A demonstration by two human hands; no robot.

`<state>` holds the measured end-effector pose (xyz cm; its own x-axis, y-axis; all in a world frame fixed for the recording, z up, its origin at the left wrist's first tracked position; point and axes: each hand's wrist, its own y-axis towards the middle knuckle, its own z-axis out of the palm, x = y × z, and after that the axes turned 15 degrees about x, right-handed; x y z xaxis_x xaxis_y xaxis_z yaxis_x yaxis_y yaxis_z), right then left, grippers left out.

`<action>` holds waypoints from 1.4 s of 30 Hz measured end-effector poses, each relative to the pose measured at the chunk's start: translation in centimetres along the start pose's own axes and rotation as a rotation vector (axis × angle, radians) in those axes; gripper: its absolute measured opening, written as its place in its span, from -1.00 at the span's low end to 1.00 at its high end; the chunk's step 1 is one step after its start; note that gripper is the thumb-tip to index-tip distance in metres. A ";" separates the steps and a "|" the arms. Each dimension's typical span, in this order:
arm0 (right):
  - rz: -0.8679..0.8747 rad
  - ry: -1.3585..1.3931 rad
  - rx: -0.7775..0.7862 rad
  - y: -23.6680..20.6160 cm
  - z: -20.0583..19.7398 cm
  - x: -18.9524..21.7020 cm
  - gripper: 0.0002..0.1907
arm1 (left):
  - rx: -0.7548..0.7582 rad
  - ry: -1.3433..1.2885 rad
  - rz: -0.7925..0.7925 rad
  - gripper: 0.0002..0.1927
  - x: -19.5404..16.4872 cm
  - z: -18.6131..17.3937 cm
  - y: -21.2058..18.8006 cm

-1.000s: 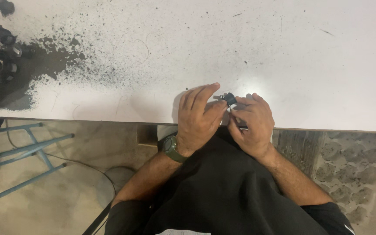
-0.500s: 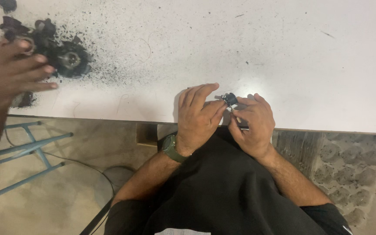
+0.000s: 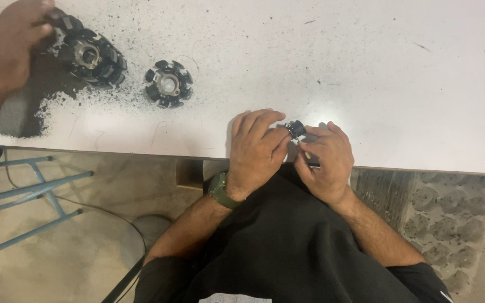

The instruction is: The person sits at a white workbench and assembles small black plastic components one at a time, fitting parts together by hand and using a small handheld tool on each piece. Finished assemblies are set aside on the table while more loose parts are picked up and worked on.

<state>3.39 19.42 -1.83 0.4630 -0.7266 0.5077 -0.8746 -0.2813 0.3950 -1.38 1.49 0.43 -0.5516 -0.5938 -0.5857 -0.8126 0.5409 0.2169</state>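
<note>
Both hands [image 3: 256,148] [image 3: 324,160] together, fingers curled

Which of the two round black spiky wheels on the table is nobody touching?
The right-hand wheel, lying flat alone amid black dust. The left wheel lies against another person's hand at the table corner.

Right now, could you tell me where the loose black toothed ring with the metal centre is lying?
The black toothed ring lies alone on the white table, upper left in the head view, just right of a similar part under another person's hand.
</note>
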 end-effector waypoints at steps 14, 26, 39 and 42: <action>-0.063 0.067 0.053 -1.3 0.7 -0.2 -0.55 | 0.031 0.028 -0.002 -0.88 0.2 0.0 -0.2; -0.073 0.032 0.026 -1.0 1.2 -0.1 -0.53 | 0.022 -0.007 0.019 -0.86 0.3 -0.4 -0.3; -0.103 0.008 -0.014 -0.9 1.3 -0.3 -0.57 | 0.025 -0.005 0.034 -0.87 0.3 -0.3 -0.2; -0.105 0.010 0.000 -0.8 1.2 -0.4 -0.58 | 0.017 -0.016 0.026 -0.88 0.2 -0.2 -0.1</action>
<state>3.74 19.17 -3.26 0.5537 -0.6868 0.4709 -0.8210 -0.3558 0.4464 -1.41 1.16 0.48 -0.5691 -0.5698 -0.5929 -0.7947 0.5662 0.2187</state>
